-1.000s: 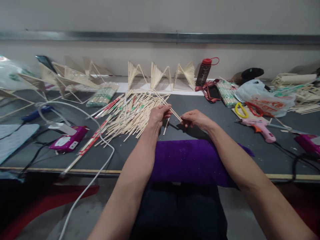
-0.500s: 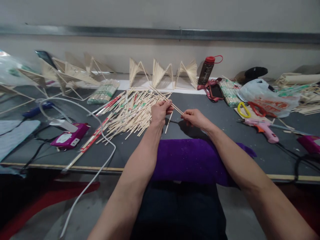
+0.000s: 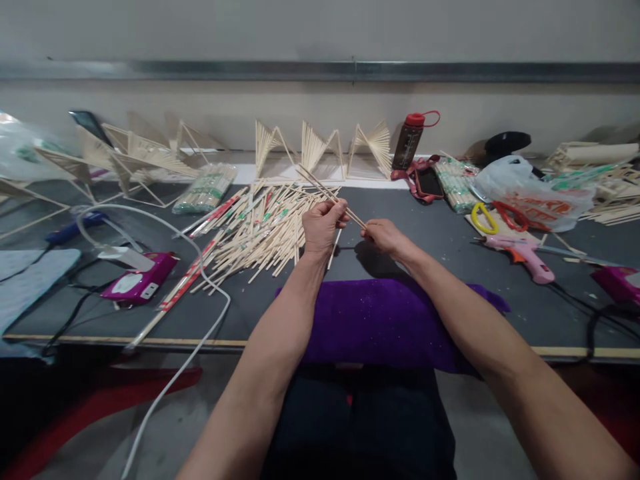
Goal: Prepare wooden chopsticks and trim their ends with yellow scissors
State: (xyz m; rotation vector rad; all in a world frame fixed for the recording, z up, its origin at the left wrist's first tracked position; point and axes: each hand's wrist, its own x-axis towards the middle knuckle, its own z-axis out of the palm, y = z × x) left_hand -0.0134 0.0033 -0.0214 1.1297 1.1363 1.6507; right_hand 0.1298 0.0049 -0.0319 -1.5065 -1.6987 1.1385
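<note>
My left hand (image 3: 320, 227) is closed around a pair of pale wooden chopsticks (image 3: 320, 187) that slant up and to the left above the table. My right hand (image 3: 383, 237) pinches the near end of the same sticks, just right of the left hand. Directly behind and left of my hands lies a loose pile of chopsticks (image 3: 260, 227), some in green or red paper sleeves. A purple cloth (image 3: 385, 320) covers the table edge under my forearms.
Folded fan-like stick structures (image 3: 320, 150) stand along the wall. A brown bottle with a red cap (image 3: 407, 140), packed chopstick bundles (image 3: 205, 190), a pink glue gun (image 3: 523, 253), a white plastic bag (image 3: 530, 197), magenta boxes (image 3: 140, 283) and white cable (image 3: 200, 320) lie about.
Both hands have lifted slightly and moved closer together, with the sticks now raised more steeply above the pile.
</note>
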